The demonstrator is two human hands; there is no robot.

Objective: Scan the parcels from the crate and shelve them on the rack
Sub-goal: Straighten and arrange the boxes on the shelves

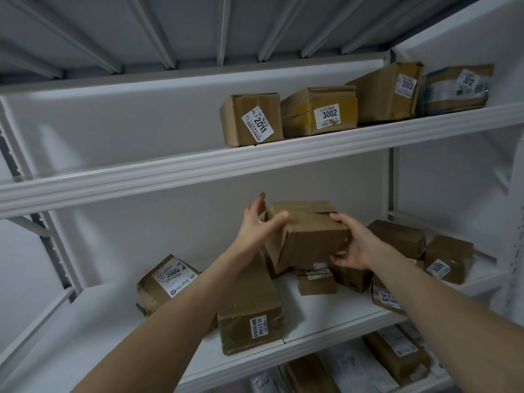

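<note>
Both bare forearms reach up and forward from the lower edge, converging toward the middle; the left hand (259,222) is spread wide, fingers (258,204) pointing upward and thumb stretched to the right across the near left corner of the parcel (309,236), though blur hides whether it touches. The right hand (353,245) grips the parcel's right end; its thumb lies on the top edge; its fingers curl under the bottom.
</note>
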